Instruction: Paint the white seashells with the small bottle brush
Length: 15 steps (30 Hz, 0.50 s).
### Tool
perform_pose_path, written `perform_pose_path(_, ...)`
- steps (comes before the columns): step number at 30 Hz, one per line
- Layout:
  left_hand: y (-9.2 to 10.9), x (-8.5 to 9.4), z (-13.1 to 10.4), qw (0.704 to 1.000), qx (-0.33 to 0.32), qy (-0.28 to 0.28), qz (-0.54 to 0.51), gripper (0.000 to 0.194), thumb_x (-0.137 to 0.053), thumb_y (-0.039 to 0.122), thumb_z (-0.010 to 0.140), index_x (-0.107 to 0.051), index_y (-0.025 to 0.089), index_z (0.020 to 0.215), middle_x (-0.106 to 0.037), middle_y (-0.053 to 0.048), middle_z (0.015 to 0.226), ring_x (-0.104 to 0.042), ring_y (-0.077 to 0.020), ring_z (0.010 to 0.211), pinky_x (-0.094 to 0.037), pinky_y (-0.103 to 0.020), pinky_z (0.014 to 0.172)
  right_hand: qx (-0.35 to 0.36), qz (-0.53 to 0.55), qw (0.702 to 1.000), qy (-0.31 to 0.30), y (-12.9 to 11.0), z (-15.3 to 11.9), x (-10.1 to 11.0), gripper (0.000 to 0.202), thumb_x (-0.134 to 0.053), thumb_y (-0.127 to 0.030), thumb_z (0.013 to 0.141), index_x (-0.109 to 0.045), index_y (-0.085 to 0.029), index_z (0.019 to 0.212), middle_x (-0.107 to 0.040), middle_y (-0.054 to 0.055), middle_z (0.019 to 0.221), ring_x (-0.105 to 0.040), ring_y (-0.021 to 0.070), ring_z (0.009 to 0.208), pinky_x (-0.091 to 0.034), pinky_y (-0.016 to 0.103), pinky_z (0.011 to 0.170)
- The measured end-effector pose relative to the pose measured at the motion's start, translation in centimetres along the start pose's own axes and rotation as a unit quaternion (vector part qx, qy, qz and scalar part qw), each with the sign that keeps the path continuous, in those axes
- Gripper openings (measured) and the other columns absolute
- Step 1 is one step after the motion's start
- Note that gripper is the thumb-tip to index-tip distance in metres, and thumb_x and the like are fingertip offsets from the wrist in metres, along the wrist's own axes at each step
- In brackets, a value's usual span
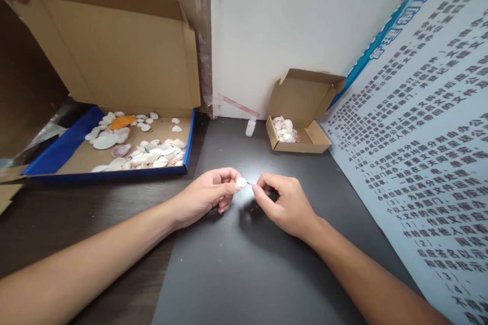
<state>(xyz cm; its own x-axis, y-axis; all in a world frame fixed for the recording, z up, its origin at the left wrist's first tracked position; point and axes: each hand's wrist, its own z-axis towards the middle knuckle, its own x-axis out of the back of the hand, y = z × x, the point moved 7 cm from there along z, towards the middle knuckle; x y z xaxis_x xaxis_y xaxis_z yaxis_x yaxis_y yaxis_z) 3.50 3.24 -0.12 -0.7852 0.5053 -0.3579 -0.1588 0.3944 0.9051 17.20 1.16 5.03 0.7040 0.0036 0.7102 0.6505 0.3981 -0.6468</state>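
Between the thumb and fingers of my left hand [215, 189] is a small white seashell [241, 182], held above the dark grey mat. My right hand [285, 200] is closed around a slim tool [249, 183] with a thin metal tip. The tip points left and reaches the shell's right edge or stops just short of it; I cannot tell which. A dark part of the tool shows under my right fingers, and the rest is hidden by the hand. Small pale crumbs lie on the mat below my hands.
At left stands an open blue-sided cardboard box [114, 179] with many seashells [158, 155] and an orange piece [122, 122]. A small white bottle [250, 127] stands behind my hands. To its right is a small open carton [303, 147] of shells. A printed panel [427, 152] borders the right side.
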Motion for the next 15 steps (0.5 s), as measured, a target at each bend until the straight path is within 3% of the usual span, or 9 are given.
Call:
perform_pose_path(3,-0.1,0.0,0.0,1.000,-0.001,-0.004,0.000,0.024,-0.075,0.034,0.078,-0.058,0.018,0.084,-0.044,0.007,0.056,-0.037,-0.0059,0.048,-0.036,-0.019,0.047,0.001,0.006,0.999,0.047,0.0,0.0,0.8,0.026,-0.052,-0.026,0.089,-0.049,-0.019,0.064,-0.049,-0.004,0.056,-0.042,0.0091,0.052,-0.032,0.024,0.053)
perform_pose_path(8,0.1,-0.1,-0.1,1.000,-0.003,0.000,-0.004,0.024,-0.075,0.034,0.079,-0.058,0.018,0.085,-0.044,0.007,0.058,-0.037,-0.0056,0.049,-0.036,-0.018,0.047,-0.019,-0.011,1.000,-0.011,0.4,0.0,-0.2,0.025,-0.054,-0.026,0.087,-0.049,-0.020,0.063,-0.051,-0.004,0.056,-0.042,0.0098,0.052,-0.031,0.025,0.054)
perform_pose_path(11,0.2,-0.2,-0.1,1.000,0.000,0.000,-0.007,0.025,-0.076,0.033,0.078,-0.058,0.017,0.085,-0.044,0.007,0.057,-0.037,-0.0053,0.049,-0.036,-0.018,0.047,-0.042,-0.026,0.999,0.001,0.7,-0.1,0.0,0.025,-0.054,-0.027,0.086,-0.048,-0.020,0.063,-0.051,-0.003,0.056,-0.042,0.0103,0.052,-0.030,0.025,0.054)
perform_pose_path(15,0.2,-0.2,-0.1,1.000,0.001,-0.002,-0.009,0.025,-0.076,0.034,0.078,-0.057,0.018,0.084,-0.044,0.008,0.057,-0.036,-0.0052,0.048,-0.036,-0.018,0.047,0.008,0.011,1.000,0.005,-0.3,-0.1,0.2,0.025,-0.052,-0.026,0.088,-0.048,-0.020,0.064,-0.048,-0.004,0.056,-0.041,0.0092,0.051,-0.031,0.023,0.054)
